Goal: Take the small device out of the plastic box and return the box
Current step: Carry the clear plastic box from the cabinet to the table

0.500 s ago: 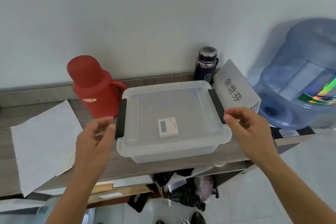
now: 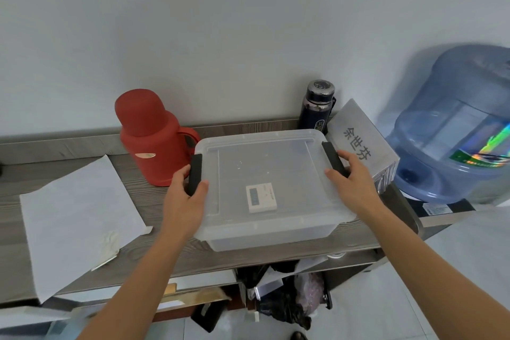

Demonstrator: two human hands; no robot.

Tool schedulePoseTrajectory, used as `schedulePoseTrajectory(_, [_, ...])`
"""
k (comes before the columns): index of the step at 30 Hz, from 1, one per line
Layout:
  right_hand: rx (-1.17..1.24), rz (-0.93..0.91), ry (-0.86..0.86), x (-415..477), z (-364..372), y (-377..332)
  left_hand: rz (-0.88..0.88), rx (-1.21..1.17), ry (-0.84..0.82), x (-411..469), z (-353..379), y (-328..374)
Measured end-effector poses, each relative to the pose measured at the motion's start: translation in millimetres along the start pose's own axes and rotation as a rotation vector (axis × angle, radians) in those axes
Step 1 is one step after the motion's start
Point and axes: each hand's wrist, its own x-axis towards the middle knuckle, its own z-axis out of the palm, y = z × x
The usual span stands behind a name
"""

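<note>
A clear plastic box (image 2: 265, 157) with a closed lid and two black side latches rests on the grey wooden shelf (image 2: 132, 174). Through the lid shows a small white device (image 2: 260, 197) with a little screen, lying near the front of the box. My left hand (image 2: 185, 201) grips the box's left edge, thumb and fingers around the left black latch (image 2: 194, 174). My right hand (image 2: 352, 182) lies on the right edge, fingers over the right black latch (image 2: 332, 157).
A red thermos jug (image 2: 151, 138) stands just left of the box, a dark bottle (image 2: 317, 107) behind it, a grey name sign (image 2: 358, 141) to its right. White paper (image 2: 77, 218) covers the shelf's left part. A blue water jug (image 2: 455, 132) sits far right. Clutter fills the space below.
Both hands have moved inward from beside the box onto its two black latches. The box has not visibly shifted on the shelf.
</note>
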Motion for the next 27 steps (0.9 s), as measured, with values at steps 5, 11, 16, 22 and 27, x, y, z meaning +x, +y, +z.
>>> schedulePoseTrajectory(5, [0.067, 0.008, 0.016, -19.0, -3.0, -6.0, 0.004, -0.060, 0.021, -16.3, -12.4, 6.5])
schedulePoseTrajectory(11, [0.258, -0.072, -0.123, -51.7, -4.7, -19.6, -0.078, -0.103, 0.152, -66.3, -55.3, 9.2])
schedulePoseTrajectory(16, [0.267, -0.171, -0.312, -71.0, 11.3, -29.4, -0.182, -0.131, 0.339, -137.3, -80.9, -0.2])
schedulePoseTrajectory(22, [0.215, -0.263, -0.645, -84.5, 27.3, -24.3, -0.334, -0.152, 0.683, -246.1, -70.5, -7.9])
schedulePoseTrajectory(27, [0.113, -0.279, -0.957, -116.1, 52.4, -10.8, -0.517, -0.201, 0.954, -349.6, -43.2, -18.6])
